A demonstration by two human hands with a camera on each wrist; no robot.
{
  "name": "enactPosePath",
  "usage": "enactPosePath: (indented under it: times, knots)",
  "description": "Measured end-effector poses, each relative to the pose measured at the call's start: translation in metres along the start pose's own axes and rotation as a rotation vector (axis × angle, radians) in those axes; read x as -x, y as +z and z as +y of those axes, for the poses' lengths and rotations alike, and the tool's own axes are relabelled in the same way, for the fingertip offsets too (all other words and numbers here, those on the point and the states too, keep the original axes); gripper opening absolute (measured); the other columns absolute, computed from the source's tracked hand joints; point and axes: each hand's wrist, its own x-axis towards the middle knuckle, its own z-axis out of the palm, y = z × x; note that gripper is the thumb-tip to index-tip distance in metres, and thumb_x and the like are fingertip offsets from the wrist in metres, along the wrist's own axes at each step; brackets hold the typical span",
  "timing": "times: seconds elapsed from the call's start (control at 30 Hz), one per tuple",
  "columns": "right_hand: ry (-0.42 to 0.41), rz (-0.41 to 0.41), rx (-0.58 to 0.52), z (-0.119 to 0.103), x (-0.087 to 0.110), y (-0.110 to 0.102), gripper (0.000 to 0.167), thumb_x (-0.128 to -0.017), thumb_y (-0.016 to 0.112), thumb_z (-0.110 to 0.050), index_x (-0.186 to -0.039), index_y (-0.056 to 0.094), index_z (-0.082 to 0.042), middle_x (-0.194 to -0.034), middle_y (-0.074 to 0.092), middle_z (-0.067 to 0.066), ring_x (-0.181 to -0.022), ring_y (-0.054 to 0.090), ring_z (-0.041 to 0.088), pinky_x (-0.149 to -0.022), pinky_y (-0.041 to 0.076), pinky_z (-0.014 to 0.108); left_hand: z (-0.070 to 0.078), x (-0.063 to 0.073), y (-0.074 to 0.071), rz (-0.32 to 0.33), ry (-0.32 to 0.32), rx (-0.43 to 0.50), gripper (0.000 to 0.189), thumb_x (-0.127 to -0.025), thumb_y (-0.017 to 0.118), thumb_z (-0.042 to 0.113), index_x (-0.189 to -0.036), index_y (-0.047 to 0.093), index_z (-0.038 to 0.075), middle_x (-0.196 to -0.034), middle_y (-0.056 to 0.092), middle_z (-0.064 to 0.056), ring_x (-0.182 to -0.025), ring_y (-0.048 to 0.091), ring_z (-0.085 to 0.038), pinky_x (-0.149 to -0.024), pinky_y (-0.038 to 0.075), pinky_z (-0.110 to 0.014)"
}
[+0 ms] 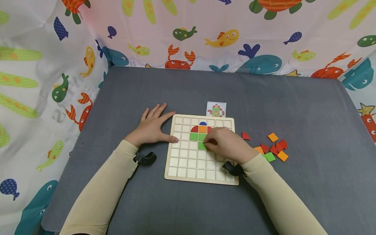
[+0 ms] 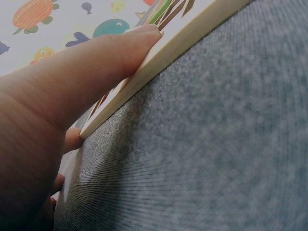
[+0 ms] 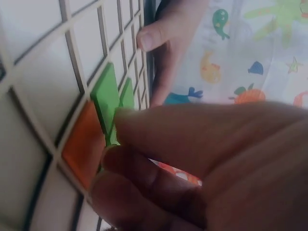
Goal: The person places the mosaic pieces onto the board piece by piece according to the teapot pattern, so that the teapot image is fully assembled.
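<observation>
A wooden grid board point(image 1: 188, 171) lies on the grey table. My left hand point(image 1: 153, 126) is spread at its left side, with the thumb point(image 2: 120, 50) resting on the rim. Over the board's middle, my right hand point(image 1: 227, 143) has its fingers curled. Its thumb and fingertips pinch at the edge of a green square tile point(image 3: 106, 98), which sits slightly raised in a cell. Beside that tile is an orange-red tile point(image 3: 83, 142). Higher in the grid are a blue half-round tile point(image 1: 202, 123), an orange square point(image 1: 202, 129), red curved tiles point(image 1: 195, 129) and more green squares point(image 1: 194, 136), partly covered by my right hand.
A small printed pattern card point(image 1: 216, 109) touches the board's far edge. To the right lie a red quarter-round tile point(image 1: 245, 136) and a loose group of red, green and orange tiles point(image 1: 274, 150). A curtain with sea animals point(image 1: 191, 19) borders the table.
</observation>
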Motion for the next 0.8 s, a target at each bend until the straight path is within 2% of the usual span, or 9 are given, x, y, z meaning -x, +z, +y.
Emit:
enactPosePath:
  times: [0.23,0.47,0.8]
  knots:
    - [0.101,0.002,0.01,0.011,0.009,-0.016,0.005,-0.097,0.076,-0.017,-0.096,0.081,-0.015,-0.082,0.069,-0.008,-0.075,0.06,0.01,-0.069,0.053,0.031,0.0,-0.002,-0.001,-0.001,0.013,-0.013,0.118,-0.071,0.078,0.083,-0.167,0.03,0.034,-0.178,0.001,-0.004,-0.164,-0.007,-0.028,-0.126,-0.011,-0.06]
    - [0.235,-0.015,0.017,0.029,0.021,-0.04,0.019,-0.099,0.072,-0.016,-0.113,0.077,-0.004,-0.087,0.07,0.002,-0.073,0.058,0.015,-0.063,0.05,0.032,0.0,-0.001,-0.001,-0.004,0.002,-0.008,0.118,-0.071,0.078,0.083,-0.167,0.031,0.034,-0.178,0.001,-0.004,-0.164,-0.007,-0.028,-0.126,-0.01,-0.06]
    - [0.411,-0.014,0.03,0.061,0.043,-0.069,0.03,-0.099,0.073,-0.021,-0.123,0.073,-0.003,-0.094,0.072,0.009,-0.073,0.061,0.02,-0.066,0.053,0.036,-0.002,0.001,0.0,0.001,0.001,-0.01,0.118,-0.071,0.077,0.084,-0.167,0.031,0.034,-0.178,0.002,-0.004,-0.164,-0.006,-0.028,-0.126,-0.01,-0.061]
